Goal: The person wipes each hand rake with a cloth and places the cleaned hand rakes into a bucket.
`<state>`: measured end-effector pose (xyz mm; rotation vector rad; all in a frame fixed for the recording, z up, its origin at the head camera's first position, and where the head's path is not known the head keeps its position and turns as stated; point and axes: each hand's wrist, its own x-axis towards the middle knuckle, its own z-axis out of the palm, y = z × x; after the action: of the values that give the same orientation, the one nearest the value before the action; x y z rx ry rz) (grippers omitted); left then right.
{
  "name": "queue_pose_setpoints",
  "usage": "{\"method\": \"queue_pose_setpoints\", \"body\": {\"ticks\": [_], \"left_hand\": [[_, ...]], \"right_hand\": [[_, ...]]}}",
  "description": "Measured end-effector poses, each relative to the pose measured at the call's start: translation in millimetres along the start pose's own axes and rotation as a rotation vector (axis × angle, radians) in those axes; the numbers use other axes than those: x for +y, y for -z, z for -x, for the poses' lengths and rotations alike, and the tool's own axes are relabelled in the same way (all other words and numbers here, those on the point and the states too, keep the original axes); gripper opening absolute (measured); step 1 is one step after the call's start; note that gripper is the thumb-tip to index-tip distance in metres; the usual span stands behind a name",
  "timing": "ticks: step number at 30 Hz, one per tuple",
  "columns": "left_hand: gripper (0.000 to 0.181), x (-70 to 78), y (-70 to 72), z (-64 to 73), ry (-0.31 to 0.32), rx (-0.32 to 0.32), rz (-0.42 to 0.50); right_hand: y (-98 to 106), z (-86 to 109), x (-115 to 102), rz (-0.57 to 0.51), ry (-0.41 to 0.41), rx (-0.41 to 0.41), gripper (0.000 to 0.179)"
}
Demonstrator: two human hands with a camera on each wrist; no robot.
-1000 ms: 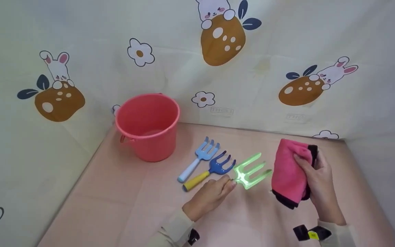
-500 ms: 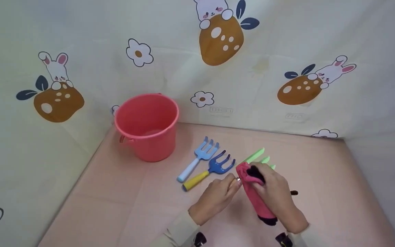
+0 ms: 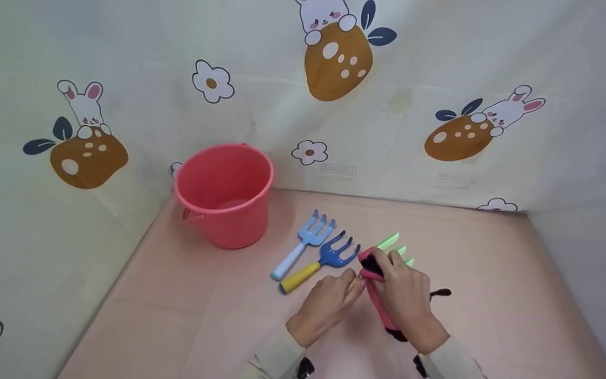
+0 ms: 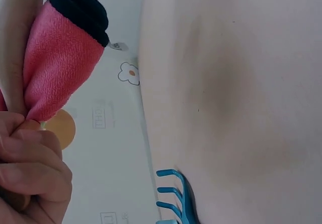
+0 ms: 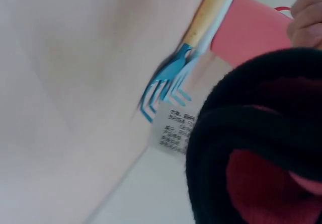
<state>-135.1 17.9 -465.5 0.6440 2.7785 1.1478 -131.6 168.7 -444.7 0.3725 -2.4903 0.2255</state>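
Note:
My left hand [image 3: 329, 302] grips the handle of a small green garden fork [image 3: 388, 241], most of the handle hidden in the fist. Its green tines stick out beyond my right hand [image 3: 405, 295]. That hand holds a pink cloth with black edging [image 3: 382, 308] wrapped about the fork near the base of the tines. In the left wrist view the cloth [image 4: 63, 53] hangs just beyond the curled left fingers [image 4: 35, 168]. In the right wrist view the folded black edge of the cloth [image 5: 211, 133] fills the right side, with a printed label [image 5: 173, 131] beside it.
On the table [image 3: 219, 326], left of my hands, lie a light blue hand fork [image 3: 303, 245] and a dark blue one with a yellow handle [image 3: 319, 263]. A pink bucket [image 3: 240, 226] stands behind them, near the patterned back cloth [image 3: 261, 110].
My right hand has brought the cloth from the right side leftward onto the green fork, then shifted slightly further left. The left hand keeps its grip, nearly in place.

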Motion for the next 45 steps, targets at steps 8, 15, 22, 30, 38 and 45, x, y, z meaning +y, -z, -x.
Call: {"method": "queue_pose_setpoints", "body": {"ticks": [8,15,22,30,38,45], "left_hand": [[0.046,-1.8,0.0,0.0,-0.007,0.045,-0.119],[0.042,-2.9,-2.0,2.6,-0.007,0.057,-0.159],[0.039,-5.2,-1.3,7.6,0.034,-0.004,-0.149],[0.040,-14.9,1.6,9.3,0.104,-0.023,-0.051],[0.047,-14.2,6.0,5.5,0.105,0.017,-0.066],[0.042,-6.8,7.3,5.3,0.054,0.077,-0.081]], "right_hand": [[-4.0,-6.7,-3.7,0.005,-0.064,-0.026,0.040],[-8.7,-9.3,-0.7,0.038,-0.089,-0.027,0.039],[-7.9,-17.8,30.8,0.006,-0.167,-0.030,0.030],[5.5,-15.3,59.8,-0.117,-0.294,-0.004,0.029],[12.0,-3.7,35.1,-0.313,-0.155,-0.029,0.028],[4.4,4.0,8.6,-0.350,-0.075,-0.101,0.029]]}}
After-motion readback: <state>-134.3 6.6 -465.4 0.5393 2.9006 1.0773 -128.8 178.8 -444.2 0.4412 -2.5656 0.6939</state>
